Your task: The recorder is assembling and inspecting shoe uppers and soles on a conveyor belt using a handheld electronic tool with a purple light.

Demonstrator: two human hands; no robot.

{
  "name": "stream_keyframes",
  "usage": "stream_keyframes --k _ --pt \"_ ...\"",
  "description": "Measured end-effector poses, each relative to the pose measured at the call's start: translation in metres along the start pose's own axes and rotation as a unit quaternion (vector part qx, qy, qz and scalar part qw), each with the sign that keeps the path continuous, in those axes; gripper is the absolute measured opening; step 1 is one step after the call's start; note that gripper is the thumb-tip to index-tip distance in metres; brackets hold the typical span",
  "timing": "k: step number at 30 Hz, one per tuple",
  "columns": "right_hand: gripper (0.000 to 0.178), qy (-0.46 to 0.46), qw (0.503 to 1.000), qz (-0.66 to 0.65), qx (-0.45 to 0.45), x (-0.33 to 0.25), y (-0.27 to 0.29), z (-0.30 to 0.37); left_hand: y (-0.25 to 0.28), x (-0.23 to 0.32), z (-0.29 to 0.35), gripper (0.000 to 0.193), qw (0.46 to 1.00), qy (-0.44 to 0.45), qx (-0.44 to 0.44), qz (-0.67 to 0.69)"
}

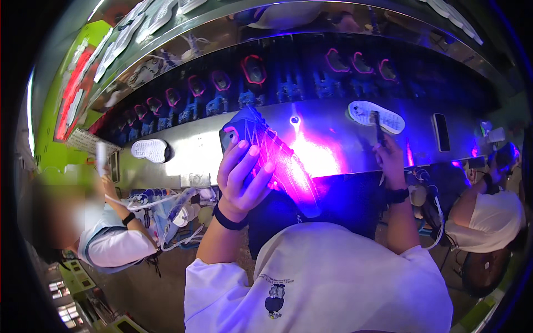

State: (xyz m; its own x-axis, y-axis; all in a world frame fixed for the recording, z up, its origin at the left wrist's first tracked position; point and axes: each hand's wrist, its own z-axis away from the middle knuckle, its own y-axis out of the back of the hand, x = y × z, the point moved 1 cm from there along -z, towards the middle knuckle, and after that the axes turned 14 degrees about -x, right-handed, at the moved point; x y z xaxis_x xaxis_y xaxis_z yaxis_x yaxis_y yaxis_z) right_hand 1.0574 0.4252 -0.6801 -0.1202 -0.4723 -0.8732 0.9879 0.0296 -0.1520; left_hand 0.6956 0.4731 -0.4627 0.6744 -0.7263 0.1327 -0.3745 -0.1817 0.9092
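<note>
My left hand (240, 180) is wrapped around a dark shoe upper (283, 166) with criss-cross lacing and holds it tilted above the front edge of the bench. Violet light falls strongly on the lower part of the upper. To the right, my right hand (392, 164) grips a slim dark brush (378, 129). The brush's far end rests over a white shoe sole (393, 121) lying on the bench, and it seems to touch the sole's inner face. Part of the brush handle is hidden by my fingers.
A metal bench (211, 145) runs across, with a bright lamp (295, 120) behind the shoe. Shoes with pink-edged collars (254, 70) line a rack beyond. A phone (441, 132) lies right, another sole (149, 150) left. Co-workers sit left (119, 238) and right (488, 222).
</note>
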Motion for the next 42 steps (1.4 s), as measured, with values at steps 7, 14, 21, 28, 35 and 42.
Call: stream_keyframes --k 7,14,21,28,35,42 --pt "0.045 0.001 0.999 -0.048 0.014 0.018 0.014 -0.004 0.016 0.0 -0.006 0.038 0.997 -0.009 0.055 -0.051" --pt "0.045 0.018 0.999 -0.045 0.025 0.03 0.018 -0.004 -0.003 0.006 -0.02 0.055 0.998 0.036 0.043 -0.03" --pt "0.046 0.049 0.998 -0.048 0.012 0.033 0.02 -0.006 -0.095 -0.052 -0.044 0.091 0.851 0.311 -0.194 0.376" --pt "0.047 0.011 0.999 -0.035 0.036 0.024 0.017 0.001 -0.235 -0.196 -0.147 0.067 0.896 0.295 -0.332 0.022" --pt "0.044 0.013 0.998 -0.045 0.043 0.04 0.022 -0.003 -0.351 -0.236 -0.149 0.05 0.839 0.368 -0.385 -0.11" --pt "0.041 0.039 0.998 -0.023 0.039 0.023 0.021 -0.001 -0.29 -0.353 -0.082 0.051 0.858 0.344 -0.377 -0.05"
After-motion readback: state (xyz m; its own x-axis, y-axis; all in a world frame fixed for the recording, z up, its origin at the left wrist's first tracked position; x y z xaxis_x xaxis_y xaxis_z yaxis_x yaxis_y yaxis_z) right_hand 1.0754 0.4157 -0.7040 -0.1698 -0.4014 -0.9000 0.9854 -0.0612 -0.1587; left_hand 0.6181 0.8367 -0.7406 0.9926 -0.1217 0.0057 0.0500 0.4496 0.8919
